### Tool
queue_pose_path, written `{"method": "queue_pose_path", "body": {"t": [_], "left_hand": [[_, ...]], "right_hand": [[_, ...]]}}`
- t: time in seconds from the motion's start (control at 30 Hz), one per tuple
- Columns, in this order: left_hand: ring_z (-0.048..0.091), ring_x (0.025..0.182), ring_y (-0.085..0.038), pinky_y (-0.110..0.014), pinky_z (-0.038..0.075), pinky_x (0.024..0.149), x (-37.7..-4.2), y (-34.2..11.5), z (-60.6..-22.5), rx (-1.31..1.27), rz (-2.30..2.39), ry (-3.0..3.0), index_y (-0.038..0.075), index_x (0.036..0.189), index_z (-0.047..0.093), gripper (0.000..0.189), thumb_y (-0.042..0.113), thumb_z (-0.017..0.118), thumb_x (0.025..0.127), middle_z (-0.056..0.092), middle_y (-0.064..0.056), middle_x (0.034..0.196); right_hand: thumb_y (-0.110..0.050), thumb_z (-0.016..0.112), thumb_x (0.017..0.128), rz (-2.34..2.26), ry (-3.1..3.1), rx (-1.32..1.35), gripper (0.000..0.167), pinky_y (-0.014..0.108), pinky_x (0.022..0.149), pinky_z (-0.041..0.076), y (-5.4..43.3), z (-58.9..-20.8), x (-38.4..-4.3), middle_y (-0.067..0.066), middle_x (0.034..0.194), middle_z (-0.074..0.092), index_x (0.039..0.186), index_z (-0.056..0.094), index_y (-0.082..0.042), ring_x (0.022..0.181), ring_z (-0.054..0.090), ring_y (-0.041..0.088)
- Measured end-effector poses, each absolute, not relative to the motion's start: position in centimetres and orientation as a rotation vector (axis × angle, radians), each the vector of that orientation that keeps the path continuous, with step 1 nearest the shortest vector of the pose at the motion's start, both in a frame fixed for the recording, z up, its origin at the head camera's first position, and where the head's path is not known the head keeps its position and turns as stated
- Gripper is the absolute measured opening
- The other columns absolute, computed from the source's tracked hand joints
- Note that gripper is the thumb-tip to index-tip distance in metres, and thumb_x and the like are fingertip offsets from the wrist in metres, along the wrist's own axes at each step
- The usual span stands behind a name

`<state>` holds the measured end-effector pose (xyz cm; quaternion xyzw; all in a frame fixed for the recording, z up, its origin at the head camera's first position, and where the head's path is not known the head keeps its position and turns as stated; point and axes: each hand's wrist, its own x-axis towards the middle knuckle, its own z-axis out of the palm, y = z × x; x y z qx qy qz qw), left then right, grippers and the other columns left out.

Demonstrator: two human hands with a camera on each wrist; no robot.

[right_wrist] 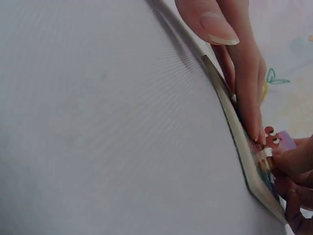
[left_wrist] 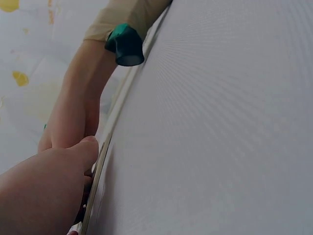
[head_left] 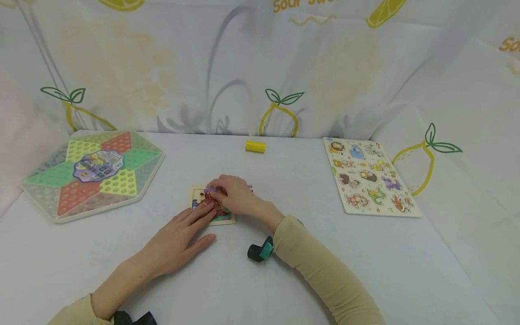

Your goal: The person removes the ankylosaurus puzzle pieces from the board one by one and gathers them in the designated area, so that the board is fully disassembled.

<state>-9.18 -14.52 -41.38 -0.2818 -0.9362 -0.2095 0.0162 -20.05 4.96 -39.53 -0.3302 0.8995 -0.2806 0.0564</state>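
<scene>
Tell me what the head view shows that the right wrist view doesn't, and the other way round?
Only the head view shows the star-patterned game board, the yellow cylinder, the animal board and the beige sleeves.

Only the right wrist view shows, close and from the side, the eyes on the puzzle piece pinched in the right hand.

Both show the two hands, with the left hand laying its fingers on the small puzzle, plus the white tablecloth and some lemon-print backdrop.
</scene>
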Motion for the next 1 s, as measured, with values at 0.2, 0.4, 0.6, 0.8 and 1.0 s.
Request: {"method": "queue_pose_path", "body": {"t": [0.2, 0.4, 0.6, 0.8, 1.0], "left_hand": [[0.031, 0.148, -0.031, -0.052, 0.028, 0.118, -9.1, -14.4, -41.4, -0.87, -0.654, -2.929, 0.012, 0.153, 0.042, 0.063, 0.048, 0.051, 0.102, 0.036, -0.005, 0.161], [0.031, 0.149, -0.029, -0.05, 0.027, 0.119, -9.2, -14.4, -41.3, -0.882, -0.647, -2.925, 0.011, 0.153, 0.042, 0.064, 0.05, 0.051, 0.102, 0.036, -0.005, 0.161], [0.032, 0.148, -0.03, -0.05, 0.028, 0.118, -9.1, -14.6, -41.2, -0.886, -0.636, -2.917, 0.01, 0.152, 0.043, 0.064, 0.048, 0.054, 0.101, 0.037, -0.006, 0.16], [0.033, 0.147, -0.031, -0.051, 0.029, 0.118, -9.1, -14.6, -41.2, -0.875, -0.64, -2.917, 0.012, 0.153, 0.042, 0.064, 0.048, 0.053, 0.102, 0.037, -0.005, 0.16], [0.032, 0.148, -0.032, -0.051, 0.029, 0.118, -9.0, -14.5, -41.1, -0.879, -0.64, -2.926, 0.011, 0.153, 0.042, 0.064, 0.047, 0.053, 0.102, 0.037, -0.006, 0.16]], "right_hand": [[-0.022, 0.066, 0.098, -1.092, 2.575, -0.87, 0.022, 0.019, 0.072, 0.047, 6.3, -38.5, -20.5, -0.002, 0.096, 0.066, 0.12, 0.071, -0.017, 0.083, 0.057, 0.011], [-0.02, 0.069, 0.095, -1.14, 2.56, -0.748, 0.024, 0.021, 0.068, 0.049, 10.0, -37.0, -20.9, 0.001, 0.097, 0.071, 0.117, 0.073, -0.011, 0.08, 0.062, 0.013], [-0.023, 0.07, 0.095, -1.22, 2.589, -0.577, 0.025, 0.026, 0.072, 0.049, 14.3, -37.3, -21.7, 0.003, 0.092, 0.069, 0.118, 0.073, -0.015, 0.084, 0.061, 0.018], [-0.027, 0.071, 0.094, -1.223, 2.601, -0.42, 0.026, 0.029, 0.073, 0.047, 16.9, -37.5, -22.5, 0.004, 0.084, 0.071, 0.116, 0.076, -0.014, 0.083, 0.059, 0.02], [-0.026, 0.071, 0.095, -1.111, 2.632, -0.486, 0.021, 0.028, 0.071, 0.046, 18.1, -37.5, -23.1, 0.003, 0.082, 0.071, 0.111, 0.077, -0.014, 0.08, 0.058, 0.018]]}}
